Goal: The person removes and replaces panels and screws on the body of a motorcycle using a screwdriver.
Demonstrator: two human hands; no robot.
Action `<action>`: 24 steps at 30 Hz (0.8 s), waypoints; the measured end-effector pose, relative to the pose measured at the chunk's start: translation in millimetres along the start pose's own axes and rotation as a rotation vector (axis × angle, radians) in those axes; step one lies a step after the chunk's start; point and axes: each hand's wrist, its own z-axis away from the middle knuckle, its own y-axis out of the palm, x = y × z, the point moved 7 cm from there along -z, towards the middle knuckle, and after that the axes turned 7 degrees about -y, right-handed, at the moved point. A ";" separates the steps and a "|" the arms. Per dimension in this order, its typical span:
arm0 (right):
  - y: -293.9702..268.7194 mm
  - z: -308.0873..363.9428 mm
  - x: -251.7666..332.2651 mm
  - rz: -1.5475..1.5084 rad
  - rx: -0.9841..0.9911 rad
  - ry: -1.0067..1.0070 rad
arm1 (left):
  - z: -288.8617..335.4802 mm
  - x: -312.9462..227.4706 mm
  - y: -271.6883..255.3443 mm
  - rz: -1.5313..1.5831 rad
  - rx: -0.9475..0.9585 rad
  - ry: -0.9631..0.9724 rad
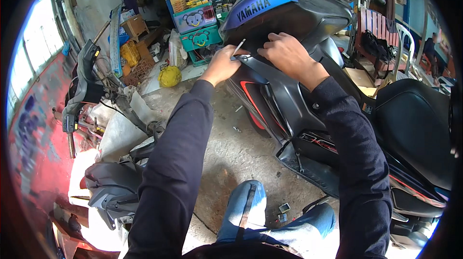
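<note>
A black motor scooter with a blue-purple front panel (258,6) stands before me, slightly to the right. My left hand (223,65) is closed at the edge of its front bodywork, and a slim silver rod (238,47) sticks up from between the fingers; the rod's lower end is hidden. Beside it, my right hand (288,55) rests against the dark bodywork under the blue panel with fingers curled in. Whatever those fingers hold, if anything, is out of sight. Below both hands runs the grey leg shield (284,100), edged by a red-lined side panel (258,97).
On the left stands a stripped handlebar assembly (79,90), with dark plastic body parts (113,191) below it. Stacked drawers (200,39) and a yellow ball-shaped bundle (170,76) lie beyond. The scooter's seat (415,129) is at right. Small parts (283,208) lie on the concrete floor by my legs.
</note>
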 end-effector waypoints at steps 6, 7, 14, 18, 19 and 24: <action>-14.8 -0.6 6.2 0.068 -0.123 -0.073 | -13.2 -22.2 2.3 0.090 0.030 0.036; -16.8 1.2 5.2 0.052 -0.158 -0.037 | -14.2 -29.1 0.9 0.009 0.022 0.070; -17.4 -22.5 20.5 0.206 0.080 0.055 | -18.7 -29.5 1.0 -0.199 -0.100 0.125; -20.4 -33.9 34.0 0.213 -0.109 -0.009 | -22.8 -19.1 0.7 -0.300 -0.155 0.241; -16.5 -29.7 20.6 0.078 -0.120 0.178 | -22.0 -22.8 1.7 -0.296 -0.155 0.240; -27.0 -33.9 2.6 -0.051 -0.081 0.438 | -17.2 -31.3 -1.9 -0.182 -0.135 0.173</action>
